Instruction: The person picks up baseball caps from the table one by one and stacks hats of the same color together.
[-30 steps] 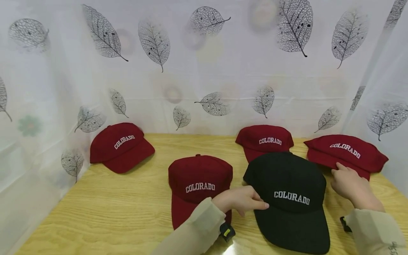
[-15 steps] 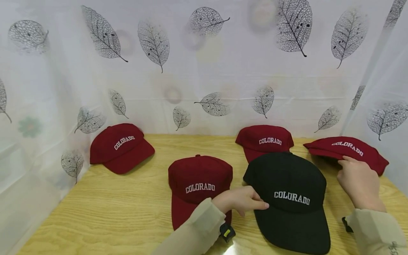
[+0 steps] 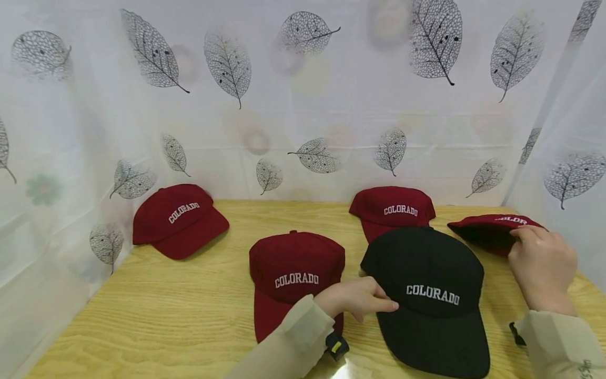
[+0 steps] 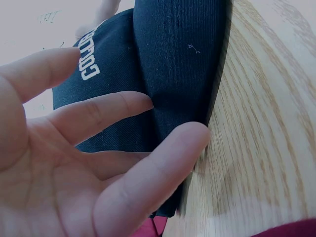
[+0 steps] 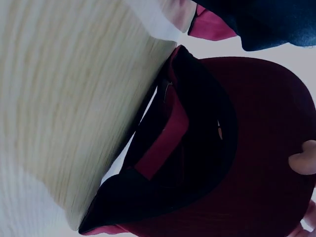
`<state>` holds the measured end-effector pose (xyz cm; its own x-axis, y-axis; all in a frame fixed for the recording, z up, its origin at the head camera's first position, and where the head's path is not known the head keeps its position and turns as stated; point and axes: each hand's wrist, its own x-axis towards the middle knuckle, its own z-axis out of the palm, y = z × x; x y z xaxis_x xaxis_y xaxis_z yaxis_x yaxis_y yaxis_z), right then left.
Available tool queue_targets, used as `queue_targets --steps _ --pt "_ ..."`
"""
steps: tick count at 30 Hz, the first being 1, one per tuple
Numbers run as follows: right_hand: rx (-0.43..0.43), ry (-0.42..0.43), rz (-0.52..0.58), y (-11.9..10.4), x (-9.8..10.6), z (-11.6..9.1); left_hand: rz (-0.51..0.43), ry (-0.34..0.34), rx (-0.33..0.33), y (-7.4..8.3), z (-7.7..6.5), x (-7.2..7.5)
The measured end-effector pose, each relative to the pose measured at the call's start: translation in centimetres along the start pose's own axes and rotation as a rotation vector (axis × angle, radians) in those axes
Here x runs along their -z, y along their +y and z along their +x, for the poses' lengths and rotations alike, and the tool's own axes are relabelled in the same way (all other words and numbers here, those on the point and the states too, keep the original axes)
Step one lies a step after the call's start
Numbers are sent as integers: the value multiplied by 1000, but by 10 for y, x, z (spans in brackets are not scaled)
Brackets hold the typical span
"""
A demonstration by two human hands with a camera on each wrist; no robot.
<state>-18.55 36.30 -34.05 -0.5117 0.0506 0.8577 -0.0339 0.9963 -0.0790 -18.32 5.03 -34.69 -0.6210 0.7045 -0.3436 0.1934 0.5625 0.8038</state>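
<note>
At the right, my right hand [image 3: 544,268] pinches the brim [image 5: 269,108] of a dark red cap [image 3: 490,219] with COLORADO lettering. The brim is tipped up, so the dark inside and the back strap [image 5: 165,140] show in the right wrist view. A thumb [image 5: 303,160] lies on the brim's underside. My left hand [image 3: 357,296] is beside the left edge of a black COLORADO cap [image 3: 421,263], index fingertip overlapping the edge where crown meets brim. In the left wrist view its fingers [image 4: 113,113] are spread and loosely bent, gripping nothing.
Another red cap [image 3: 295,255] sits left of the black one, partly behind my left forearm. A third [image 3: 395,202] stands behind the black cap, and one more red cap [image 3: 175,221] is at the back left. Leaf-patterned curtains [image 3: 307,105] enclose the wooden table [image 3: 180,310].
My right hand has lifted and tilted the right red cap's brim up and back, turning its opening toward me and its lettering away. The left hand and the other caps have stayed put.
</note>
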Motion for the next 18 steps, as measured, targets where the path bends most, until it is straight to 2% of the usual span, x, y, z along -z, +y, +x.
queue_targets --steps 2,6,10,13,18 --pt "2 23 9 0 1 1 -1 -2 1 0 0 0" --pt "-44 15 12 0 1 2 -2 2 0 0 0 0" --pt "-97 -17 4 -1 2 2 -5 6 1 0 0 0" --pt "-111 -71 -13 -2 4 2 -8 4 -1 0 0 0" --pt "-93 -117 -27 -2 3 0 -2 -4 -7 0 -1 0"
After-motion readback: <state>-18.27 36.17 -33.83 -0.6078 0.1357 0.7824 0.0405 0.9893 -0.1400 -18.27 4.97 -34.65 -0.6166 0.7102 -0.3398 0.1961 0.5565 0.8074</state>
